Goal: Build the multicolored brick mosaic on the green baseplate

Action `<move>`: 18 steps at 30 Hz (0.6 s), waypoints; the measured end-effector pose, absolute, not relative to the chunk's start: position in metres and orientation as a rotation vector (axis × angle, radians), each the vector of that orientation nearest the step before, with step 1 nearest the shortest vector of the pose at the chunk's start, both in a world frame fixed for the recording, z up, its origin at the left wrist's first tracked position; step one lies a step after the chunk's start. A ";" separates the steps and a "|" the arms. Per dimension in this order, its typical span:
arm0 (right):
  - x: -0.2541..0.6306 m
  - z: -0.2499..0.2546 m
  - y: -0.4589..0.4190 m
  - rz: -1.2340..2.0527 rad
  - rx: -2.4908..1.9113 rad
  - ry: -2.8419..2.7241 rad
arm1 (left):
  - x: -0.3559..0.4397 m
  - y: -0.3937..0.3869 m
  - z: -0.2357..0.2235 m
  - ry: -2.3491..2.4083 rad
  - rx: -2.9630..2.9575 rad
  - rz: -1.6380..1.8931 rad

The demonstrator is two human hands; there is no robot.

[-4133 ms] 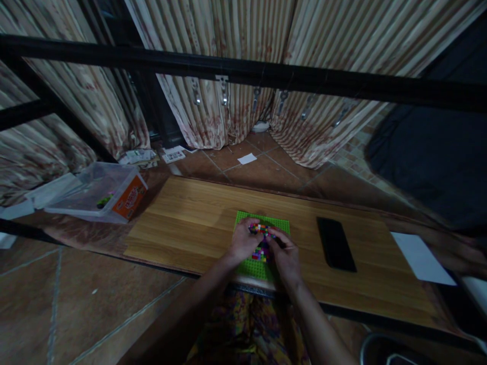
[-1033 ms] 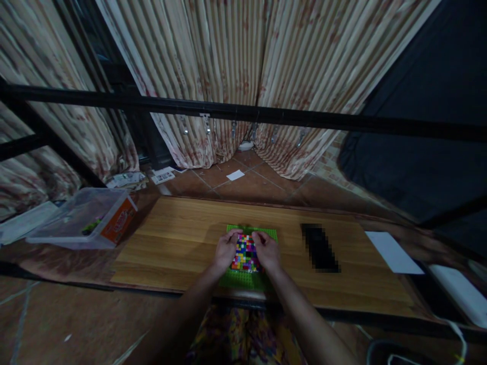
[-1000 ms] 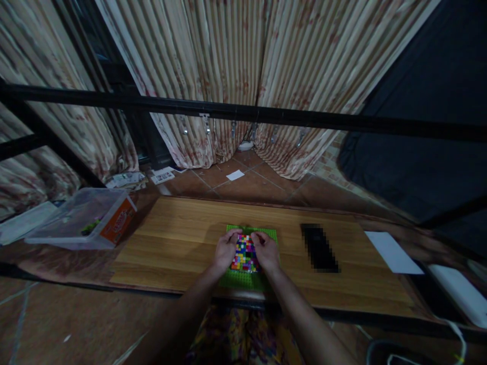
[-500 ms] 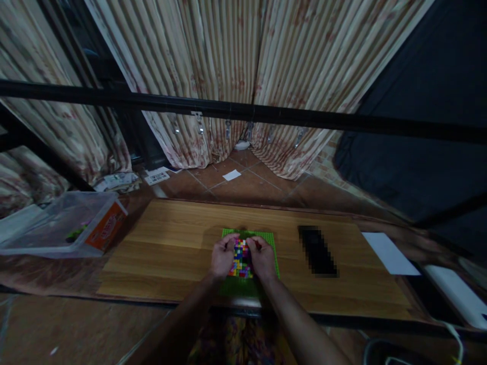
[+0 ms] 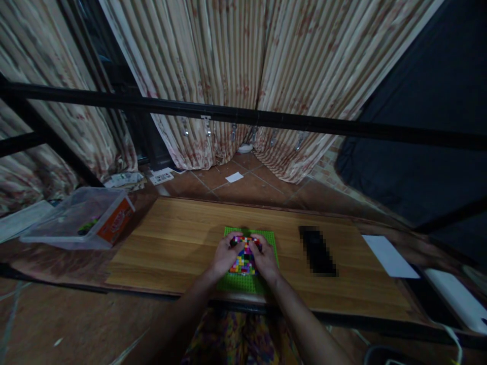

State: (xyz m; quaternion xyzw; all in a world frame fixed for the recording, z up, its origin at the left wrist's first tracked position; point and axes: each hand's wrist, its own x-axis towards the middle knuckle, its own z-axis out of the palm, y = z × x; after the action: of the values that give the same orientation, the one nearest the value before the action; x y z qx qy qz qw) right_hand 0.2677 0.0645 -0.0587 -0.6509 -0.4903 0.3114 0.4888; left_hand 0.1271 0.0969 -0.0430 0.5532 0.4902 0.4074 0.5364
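A multicoloured slab of small toy building bricks (image 5: 244, 264) lies over a green studded baseplate (image 5: 249, 287). My left hand (image 5: 224, 256) grips the slab's left side, its thumb lying on top and its fingers curled round the far left corner. On the opposite side my right hand (image 5: 267, 259) holds the far right corner in the same way, thumb pressed onto the bricks. Both hands are closed. Their fingertips are partly hidden, and whether the slab is attached to the baseplate I cannot tell.
The wooden table (image 5: 171, 243) carries a pixelated black object (image 5: 318, 251) on the right. A clear plastic box (image 5: 76, 238) with an orange label and some green pieces stands at the left. White paper (image 5: 390, 256) lies at the right end. A black bar (image 5: 228, 111) crosses beyond the table.
Both thumbs have moved inward onto the top of the brick slab, and the hands sit closer together. The whole view has shifted slightly.
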 end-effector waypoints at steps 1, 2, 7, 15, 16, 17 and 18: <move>0.268 -0.059 0.064 0.759 -1.579 -1.198 | 0.128 0.097 -0.043 1.175 1.318 0.966; 0.267 -0.059 0.064 0.762 -1.576 -1.205 | 0.129 0.097 -0.044 1.185 1.319 0.964; 0.266 -0.063 0.065 0.780 -1.571 -1.223 | 0.132 0.097 -0.048 1.233 1.321 0.965; 0.269 -0.055 0.066 0.805 -1.546 -1.233 | 0.129 0.098 -0.047 1.212 1.380 0.974; 0.270 -0.054 0.066 0.812 -1.542 -1.236 | 0.128 0.098 -0.046 1.209 1.388 0.976; 0.271 -0.054 0.066 0.820 -1.539 -1.236 | 0.127 0.097 -0.045 1.213 1.392 0.982; 0.273 -0.053 0.065 0.825 -1.539 -1.230 | 0.125 0.096 -0.044 1.218 1.391 0.989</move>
State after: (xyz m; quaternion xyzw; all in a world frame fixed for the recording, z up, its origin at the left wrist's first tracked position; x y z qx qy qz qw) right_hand 0.2728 0.0655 -0.0534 -0.6314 -0.5047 0.3384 0.4817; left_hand 0.1249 0.0959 -0.0441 0.5750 0.5035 0.4086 0.4988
